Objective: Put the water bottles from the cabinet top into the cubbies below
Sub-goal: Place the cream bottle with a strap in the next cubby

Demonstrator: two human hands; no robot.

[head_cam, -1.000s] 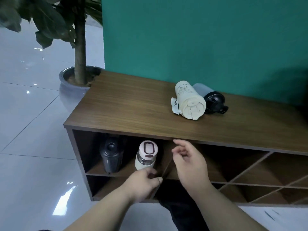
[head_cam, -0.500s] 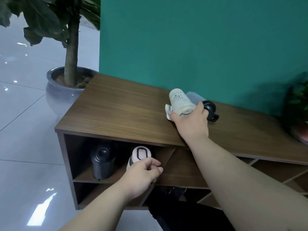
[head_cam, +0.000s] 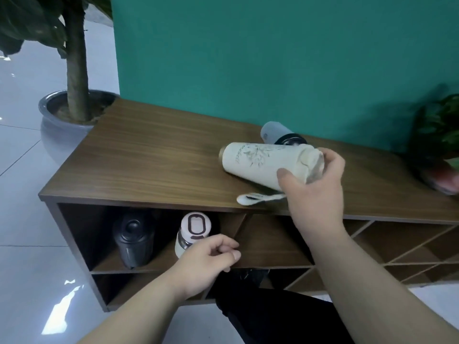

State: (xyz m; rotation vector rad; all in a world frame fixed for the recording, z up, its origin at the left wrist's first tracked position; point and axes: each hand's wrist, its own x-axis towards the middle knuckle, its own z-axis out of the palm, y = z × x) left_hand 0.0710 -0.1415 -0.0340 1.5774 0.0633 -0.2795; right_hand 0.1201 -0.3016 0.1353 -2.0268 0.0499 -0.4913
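My right hand (head_cam: 316,184) grips the lid end of a cream bottle (head_cam: 258,163) with a leaf print, held on its side just above the wooden cabinet top (head_cam: 154,165); its strap (head_cam: 258,197) trails on the wood. Behind it a grey bottle (head_cam: 275,132) with a black lid lies on the top near the wall. In the upper left cubby (head_cam: 82,232) lie a black bottle (head_cam: 134,240) and a white bottle (head_cam: 192,230) with a pink lid. My left hand (head_cam: 207,263) rests loosely curled at the cubby divider, beside the white bottle, holding nothing.
A teal wall (head_cam: 273,58) backs the cabinet. A potted tree (head_cam: 74,70) in a grey pot stands on the tiled floor at the left end. A small green plant (head_cam: 439,135) sits at the cabinet's right end. Further cubbies (head_cam: 402,242) with slanted dividers open to the right.
My right hand went from the cubby front up to the cabinet top, took hold of the cream bottle, and swung it round so its base points left. My left hand stayed at the cubby.
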